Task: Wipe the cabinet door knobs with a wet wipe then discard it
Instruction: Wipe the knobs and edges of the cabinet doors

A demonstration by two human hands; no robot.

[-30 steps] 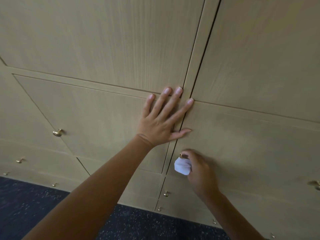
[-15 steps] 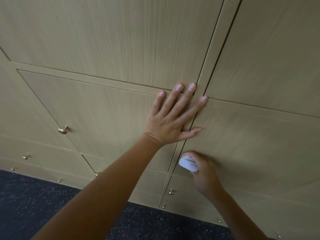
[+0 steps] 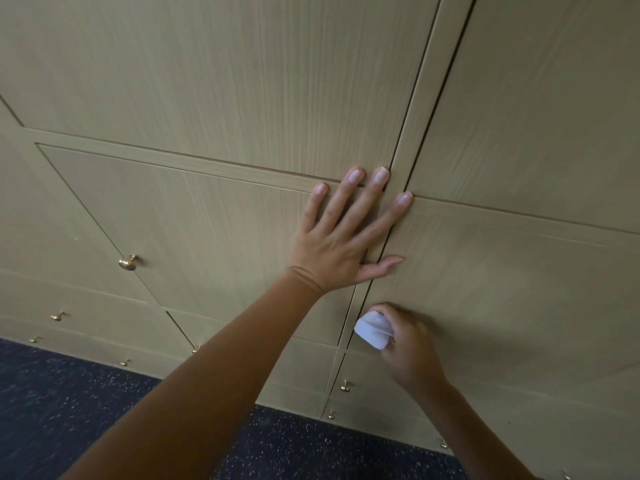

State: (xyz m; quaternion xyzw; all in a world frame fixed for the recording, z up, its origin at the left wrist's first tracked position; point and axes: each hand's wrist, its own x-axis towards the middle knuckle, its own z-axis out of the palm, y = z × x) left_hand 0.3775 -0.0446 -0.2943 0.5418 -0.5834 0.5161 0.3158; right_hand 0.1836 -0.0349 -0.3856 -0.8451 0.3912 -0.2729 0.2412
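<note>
Tan wood-grain cabinet doors [image 3: 214,81] across nearly the whole view, dark speckled floor [image 3: 69,410] along the bottom from 7 to 6 o'clock. Far left, at 9 o'clock: one large brass knob [image 3: 128,263], bare, with smaller brass knobs [image 3: 58,316] trailing below toward 8 o'clock, none of them touched. At centre, just past 12 o'clock of the wrist: left hand [image 3: 341,247] pressed flat on the door, fingers straight and spread, fingertips across the seam between panels, thumb out toward 3 o'clock, nothing held. Probably bracing the door against the rubbing. Lower, at 5 o'clock from that hand: right hand [image 3: 408,344] curled round a bunched white wet wipe [image 3: 373,330], pressed close to the door right of the seam. Knob beneath the wipe hidden, so contact only presumed. Below, at 6 o'clock, two more small knobs [image 3: 345,385] near the seam. Step in hand, as judged: wiping the knob under the wipe. To do it well: wrap the wipe fully round the knob, twist to cover the face, the sides and the neck where grime gathers; keep the flat hand firm to stop the door rattling or swinging; refold to a clean patch before moving on. Plenty of knobs left, and no bin in sight for the discard.
</note>
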